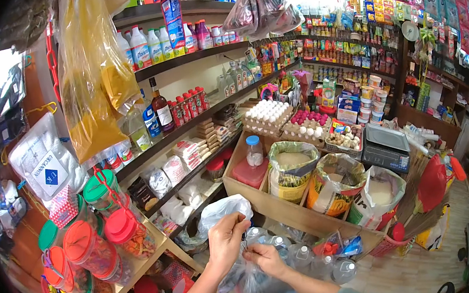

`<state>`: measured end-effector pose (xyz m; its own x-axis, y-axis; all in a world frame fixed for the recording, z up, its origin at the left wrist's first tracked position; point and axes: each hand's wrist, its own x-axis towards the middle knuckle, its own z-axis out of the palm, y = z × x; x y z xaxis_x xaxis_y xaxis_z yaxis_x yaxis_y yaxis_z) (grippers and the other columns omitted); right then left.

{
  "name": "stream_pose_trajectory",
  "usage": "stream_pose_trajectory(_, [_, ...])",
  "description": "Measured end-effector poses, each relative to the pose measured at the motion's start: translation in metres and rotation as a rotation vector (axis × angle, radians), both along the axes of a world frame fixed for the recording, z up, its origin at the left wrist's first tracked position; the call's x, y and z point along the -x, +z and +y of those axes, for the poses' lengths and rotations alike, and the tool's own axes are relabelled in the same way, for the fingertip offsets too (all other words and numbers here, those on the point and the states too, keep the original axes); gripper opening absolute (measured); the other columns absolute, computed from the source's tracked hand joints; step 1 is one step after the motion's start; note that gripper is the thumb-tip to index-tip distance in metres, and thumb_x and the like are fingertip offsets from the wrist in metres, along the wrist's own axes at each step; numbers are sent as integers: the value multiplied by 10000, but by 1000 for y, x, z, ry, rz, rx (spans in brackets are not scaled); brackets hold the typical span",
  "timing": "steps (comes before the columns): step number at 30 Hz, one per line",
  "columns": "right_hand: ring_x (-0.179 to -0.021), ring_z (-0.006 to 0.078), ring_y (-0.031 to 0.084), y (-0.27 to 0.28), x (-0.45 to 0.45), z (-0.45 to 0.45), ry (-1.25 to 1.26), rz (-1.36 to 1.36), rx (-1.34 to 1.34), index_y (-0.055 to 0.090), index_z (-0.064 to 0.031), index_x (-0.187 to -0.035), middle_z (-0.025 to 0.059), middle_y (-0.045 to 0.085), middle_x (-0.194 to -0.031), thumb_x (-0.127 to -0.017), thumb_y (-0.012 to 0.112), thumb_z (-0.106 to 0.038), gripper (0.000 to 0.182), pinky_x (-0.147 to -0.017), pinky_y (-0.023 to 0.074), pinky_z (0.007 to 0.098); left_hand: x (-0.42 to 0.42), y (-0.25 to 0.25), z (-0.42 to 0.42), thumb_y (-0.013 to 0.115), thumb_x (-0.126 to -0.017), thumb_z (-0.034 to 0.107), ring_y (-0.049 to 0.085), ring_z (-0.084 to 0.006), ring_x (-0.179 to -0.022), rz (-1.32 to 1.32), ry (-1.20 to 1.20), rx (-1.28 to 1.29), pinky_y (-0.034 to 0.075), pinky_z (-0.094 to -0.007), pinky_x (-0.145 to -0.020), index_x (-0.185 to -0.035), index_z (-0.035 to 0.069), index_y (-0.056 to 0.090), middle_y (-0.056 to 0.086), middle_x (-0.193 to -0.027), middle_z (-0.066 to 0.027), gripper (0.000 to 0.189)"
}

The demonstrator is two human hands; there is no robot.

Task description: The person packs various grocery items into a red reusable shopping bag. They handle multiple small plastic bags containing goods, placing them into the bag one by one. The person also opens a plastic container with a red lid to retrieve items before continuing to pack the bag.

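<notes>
Both my hands are close together in front of me, low in the picture. My right hand [268,259] pinches the gathered neck of a clear plastic bag [252,285], which hangs beneath it. What the bag contains is hard to make out. Just above and to the left, my left hand [227,239] has its fingertips closed on a thin dark strand [244,237], perhaps a rubber band, running down toward the bag's neck. Behind my left hand is a whitish plastic bag [224,210]. Several clear plastic bottles [303,255] with pale caps stand beyond and right of my hands.
A wooden bin [262,202] ahead holds open rice sacks [292,179]. Egg trays [268,116] and a weighing scale [386,142] stand behind. Lidded jars [87,245] crowd a wooden stand at left. Bags of yellow liquid [90,98] hang upper left, near shelves of bottles [139,48].
</notes>
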<state>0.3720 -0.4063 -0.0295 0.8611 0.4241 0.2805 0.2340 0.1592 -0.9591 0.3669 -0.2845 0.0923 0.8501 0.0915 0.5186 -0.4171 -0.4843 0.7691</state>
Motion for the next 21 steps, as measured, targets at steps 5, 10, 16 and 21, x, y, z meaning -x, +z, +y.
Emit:
stream_pose_trajectory(5, [-693, 88, 515, -9, -7, 5, -158, 95, 92, 603, -5, -848, 58, 572, -705, -839, 602, -212, 208, -627, 435, 266, -17, -1, -1, 580, -781, 62, 599, -125, -624, 70, -23, -28, 464, -253, -587, -844, -56, 619, 610, -691, -99, 139])
stream_pose_trajectory(10, [-651, 73, 465, 0, -31, 0, -91, 35, -79, 582, 14, -785, -10, 518, -674, -831, 581, -106, 129, -594, 394, 223, -41, 11, 7, 545, -833, 94, 569, -90, -659, 210, -187, 243, 452, -233, -615, -933, -57, 601, 612, -704, -43, 190])
stream_pose_trajectory(16, [-629, 68, 448, 24, -76, -25, -116, -33, -139, 580, 18, -804, -8, 510, -651, -833, 575, -95, 117, -568, 388, 231, -91, 15, -26, 537, -861, 101, 563, -80, -657, 151, -290, 369, 439, -210, -606, -939, -39, 591, 599, -718, -27, 169])
stream_pose_trajectory(21, [-591, 72, 432, 53, -121, -62, -237, -167, 12, 580, 27, -794, 13, 492, -612, -825, 580, -123, 154, -530, 377, 246, -136, 31, -76, 547, -868, 73, 521, -52, -644, 63, -271, 422, 448, -195, -592, -878, -27, 577, 554, -717, 3, 105])
